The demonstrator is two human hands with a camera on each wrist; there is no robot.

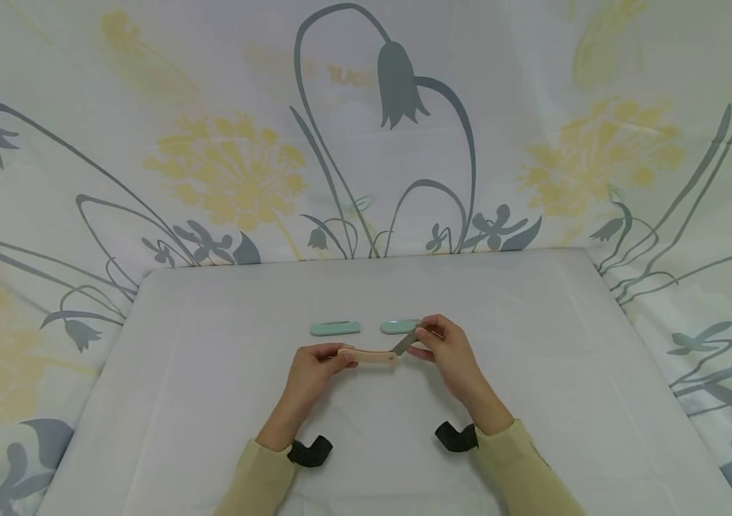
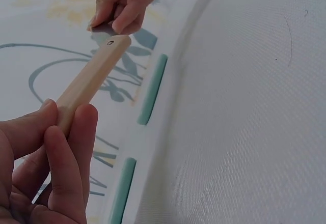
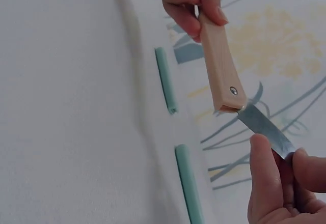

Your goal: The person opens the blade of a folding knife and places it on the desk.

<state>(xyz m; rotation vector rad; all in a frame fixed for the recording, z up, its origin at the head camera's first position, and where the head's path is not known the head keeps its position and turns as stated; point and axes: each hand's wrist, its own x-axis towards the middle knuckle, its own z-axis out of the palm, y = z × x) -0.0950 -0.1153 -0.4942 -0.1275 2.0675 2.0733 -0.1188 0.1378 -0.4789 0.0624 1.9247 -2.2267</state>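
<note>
A folding knife with a pale wooden handle (image 1: 372, 356) is held between both hands, its metal blade (image 3: 267, 131) swung partway out at an angle. My left hand (image 1: 318, 369) grips the handle's far end between thumb and fingers. The blade's tip end is pinched by my right hand (image 1: 452, 357), thumb against fingers. In the right wrist view a round metal pivot (image 3: 234, 90) shows near the handle's end. Behind the hands lie two mint-green folded knives, the left one (image 1: 335, 329) in full view and the right one (image 1: 398, 327) partly covered by the right hand.
A white cloth-covered table (image 1: 211, 430) spreads beneath the hands. Flower-printed curtains (image 1: 366, 179) rise along its back and sides. Black bands (image 1: 310, 452) sit at both wrists, by the yellowish sleeves (image 1: 259, 480).
</note>
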